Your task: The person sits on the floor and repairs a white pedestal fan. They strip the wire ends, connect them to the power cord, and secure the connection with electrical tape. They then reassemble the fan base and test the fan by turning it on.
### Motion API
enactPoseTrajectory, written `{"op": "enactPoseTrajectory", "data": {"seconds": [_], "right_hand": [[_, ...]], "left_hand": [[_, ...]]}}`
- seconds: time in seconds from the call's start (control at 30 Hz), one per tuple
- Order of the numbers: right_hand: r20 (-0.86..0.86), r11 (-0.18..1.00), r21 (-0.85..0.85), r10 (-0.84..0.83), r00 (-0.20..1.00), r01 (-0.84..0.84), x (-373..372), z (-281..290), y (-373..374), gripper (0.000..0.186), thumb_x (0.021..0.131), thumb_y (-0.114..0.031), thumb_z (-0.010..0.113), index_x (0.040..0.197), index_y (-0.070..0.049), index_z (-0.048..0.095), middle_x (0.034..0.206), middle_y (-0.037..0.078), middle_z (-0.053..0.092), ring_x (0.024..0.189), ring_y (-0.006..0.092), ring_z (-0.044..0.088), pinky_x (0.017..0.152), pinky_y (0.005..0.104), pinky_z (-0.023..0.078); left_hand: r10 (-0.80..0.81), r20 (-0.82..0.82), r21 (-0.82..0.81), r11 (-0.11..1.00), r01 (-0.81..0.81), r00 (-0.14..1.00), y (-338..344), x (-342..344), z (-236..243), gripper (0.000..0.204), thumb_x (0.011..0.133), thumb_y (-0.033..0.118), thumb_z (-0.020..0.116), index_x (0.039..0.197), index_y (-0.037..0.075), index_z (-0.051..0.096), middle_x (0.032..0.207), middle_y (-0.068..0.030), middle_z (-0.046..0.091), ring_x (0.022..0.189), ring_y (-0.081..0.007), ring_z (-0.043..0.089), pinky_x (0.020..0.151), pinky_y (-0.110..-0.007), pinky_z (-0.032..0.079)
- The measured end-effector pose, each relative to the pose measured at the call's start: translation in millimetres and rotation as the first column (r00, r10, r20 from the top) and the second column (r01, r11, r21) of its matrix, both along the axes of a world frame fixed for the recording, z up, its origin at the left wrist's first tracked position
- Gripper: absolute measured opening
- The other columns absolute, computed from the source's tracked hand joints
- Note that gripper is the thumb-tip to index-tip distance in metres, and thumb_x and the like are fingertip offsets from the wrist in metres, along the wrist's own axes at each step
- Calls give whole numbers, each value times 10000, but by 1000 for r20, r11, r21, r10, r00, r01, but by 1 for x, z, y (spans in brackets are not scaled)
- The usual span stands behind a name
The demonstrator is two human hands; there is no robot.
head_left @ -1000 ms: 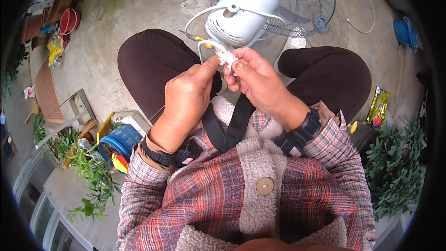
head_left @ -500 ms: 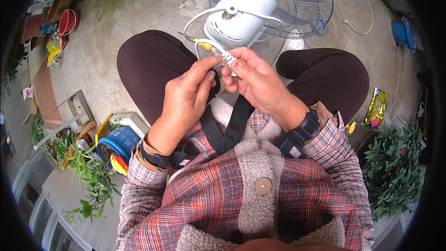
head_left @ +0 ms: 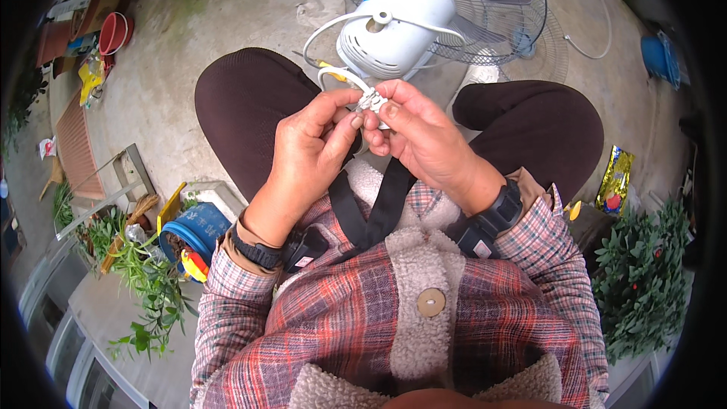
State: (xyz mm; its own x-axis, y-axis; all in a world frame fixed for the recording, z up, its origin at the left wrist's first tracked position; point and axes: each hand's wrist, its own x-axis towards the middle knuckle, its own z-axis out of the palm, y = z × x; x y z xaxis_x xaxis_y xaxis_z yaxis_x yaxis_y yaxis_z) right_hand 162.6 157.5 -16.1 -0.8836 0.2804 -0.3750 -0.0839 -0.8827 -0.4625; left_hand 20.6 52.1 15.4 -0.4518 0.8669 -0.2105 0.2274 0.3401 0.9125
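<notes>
Over my crossed legs, both hands meet at a small white plug [head_left: 372, 100] on a white cord [head_left: 339, 70]. My right hand [head_left: 430, 132] grips the plug between thumb and fingers. From the other side, my left hand [head_left: 307, 140] pinches the plug's edge with thumb and forefinger; fingertips cover part of it. Just beyond the hands stands a white electric fan [head_left: 397, 26], its motor housing toward me and its wire guard on the far side. A slim yellow-handled tool [head_left: 322, 64] lies behind the cord, partly hidden.
At the left are a blue bucket [head_left: 198, 226], a trailing green plant [head_left: 155, 288] and a red bucket [head_left: 115, 32]. Toward the right lie a gold packet [head_left: 615, 178] and a leafy bush [head_left: 644, 280]. A blue container [head_left: 660, 60] and a loose white cable [head_left: 606, 11] are farther off.
My left forefinger has drawn back and bent slightly, and my left thumb has come up to the plug. My right hand keeps its grip, the plug turned slightly.
</notes>
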Motion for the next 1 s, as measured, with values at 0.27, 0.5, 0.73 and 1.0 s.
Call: {"op": "enactPoseTrajectory", "data": {"seconds": [0.27, 0.5, 0.73, 1.0], "right_hand": [[61, 993, 108, 36, 998, -42, -1, 0, 0, 280, 1006, -215, 520, 1214, -43, 444, 968, 30, 578, 827, 80, 554, 711, 229, 469], [51, 965, 255, 54, 997, -66, -2, -2, -2, 253, 1005, -217, 520, 1184, -46, 466, 941, 32, 579, 800, 73, 550, 682, 214, 465], [142, 946, 292, 99, 985, -137, 2, 0, 5, 237, 994, -219, 505, 1147, -44, 465, 927, 34, 571, 776, 69, 534, 665, 219, 453], [102, 975, 217, 24, 995, -46, 1, -1, 2, 253, 1006, -205, 486, 1187, -38, 426, 923, 49, 568, 777, 82, 524, 672, 232, 452]], "left_hand": [[23, 164, 15, 1000, -25, 986, 0, -3, 5, 16, 910, 3, 621, 913, -7, 609, 759, -24, 673, 689, -34, 613, 611, -204, 502], [62, 207, 23, 997, -69, 976, 5, 5, 7, 45, 911, -26, 607, 934, 5, 586, 818, -7, 649, 730, -50, 604, 665, -197, 500], [35, -52, 8, 999, -34, 998, 7, 6, 9, 82, 878, 7, 648, 926, 14, 582, 730, -64, 651, 657, -89, 632, 596, -243, 504], [-125, -363, 89, 982, 168, 923, -1, 6, 9, 193, 856, -40, 611, 1024, 55, 609, 882, -123, 667, 756, -278, 679, 647, -325, 532]]}}
